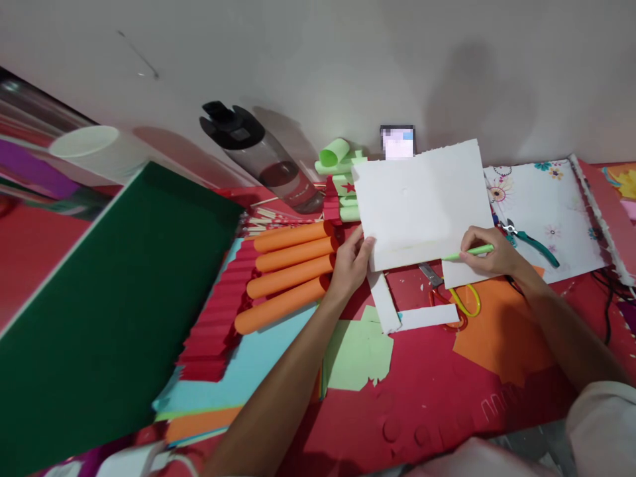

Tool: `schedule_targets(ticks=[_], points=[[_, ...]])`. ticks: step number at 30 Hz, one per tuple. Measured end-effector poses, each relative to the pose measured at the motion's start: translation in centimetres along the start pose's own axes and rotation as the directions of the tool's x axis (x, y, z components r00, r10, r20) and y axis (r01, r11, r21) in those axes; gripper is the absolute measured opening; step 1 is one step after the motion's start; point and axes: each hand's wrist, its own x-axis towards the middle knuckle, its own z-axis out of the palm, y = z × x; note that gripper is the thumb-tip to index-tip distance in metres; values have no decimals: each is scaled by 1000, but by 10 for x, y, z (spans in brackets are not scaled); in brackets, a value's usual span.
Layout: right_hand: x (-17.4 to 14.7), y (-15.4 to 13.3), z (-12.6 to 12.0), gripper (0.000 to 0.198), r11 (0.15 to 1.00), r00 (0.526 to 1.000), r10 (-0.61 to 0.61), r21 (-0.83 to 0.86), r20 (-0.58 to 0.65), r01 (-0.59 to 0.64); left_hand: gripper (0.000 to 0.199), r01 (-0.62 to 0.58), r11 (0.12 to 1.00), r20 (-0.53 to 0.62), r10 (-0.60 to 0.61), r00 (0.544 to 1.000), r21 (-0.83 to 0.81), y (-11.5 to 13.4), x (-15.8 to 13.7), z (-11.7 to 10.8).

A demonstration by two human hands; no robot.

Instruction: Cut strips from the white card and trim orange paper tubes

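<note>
One red worktop (412, 404) bears a white board (422, 202), gripped by the left hand (352, 264); four orange tubes (291, 276) lie rolled, two white strips (430, 317) look cut; the right hand (497, 255) pinches a green pen (481, 250) at the board's lower edge, marking apparently unfinished

1. The single head view looks from above the near side of the white board (424, 205).
2. It faces forward and down, past the board to the wall (322, 66) behind.
3. It is near the board, probably nearer the green panel (119, 311) left of the board, though blur makes this unsure.
</note>
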Motion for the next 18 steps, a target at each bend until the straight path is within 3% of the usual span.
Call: schedule_targets(ticks=[14,18], points=[[1,7,3,16,1000,997,-2,-10,-79,2,57,16,1000,-8,-16,1000,1,-3,1,0],[1,7,2,15,1000,999,6,4,-32,-6,57,11,1000,-6,-11,1000,10,-3,1,0]])
